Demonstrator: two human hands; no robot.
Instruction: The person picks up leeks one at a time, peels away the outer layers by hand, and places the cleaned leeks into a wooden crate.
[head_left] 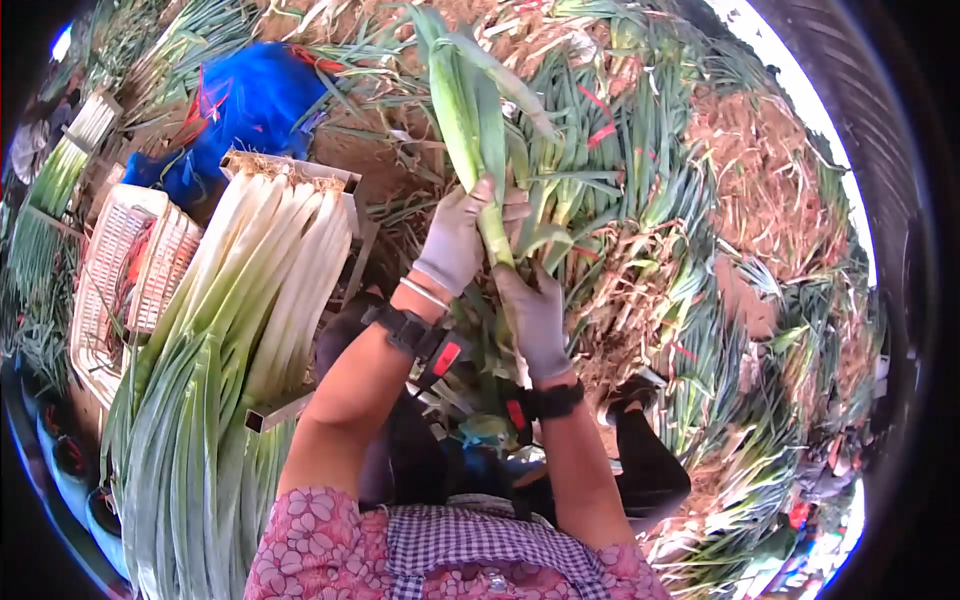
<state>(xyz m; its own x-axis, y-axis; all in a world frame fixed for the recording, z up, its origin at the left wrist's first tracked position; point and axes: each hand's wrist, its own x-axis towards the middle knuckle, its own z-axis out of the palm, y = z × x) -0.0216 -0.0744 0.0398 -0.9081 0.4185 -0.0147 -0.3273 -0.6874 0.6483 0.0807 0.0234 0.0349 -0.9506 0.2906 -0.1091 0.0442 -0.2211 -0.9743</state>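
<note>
Over littered earth (765,200), the left hand (455,240) and right hand (535,315) curl their fingers round one leek (461,125), the neat stack (235,290) to their left seemingly done, loose leeks (640,165) rightward apparently remaining.

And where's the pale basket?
In the head view, the pale basket sits at the left, beside the stacked leeks and just below the blue bundle.

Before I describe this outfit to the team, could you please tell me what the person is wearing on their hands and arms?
The left hand and right hand wear pale grey gloves, the right one smudged darker toward the fingers. The left wrist has a thin pale bangle and a black strap; the right has a black band. The short sleeves are pink with a floral print.
</note>
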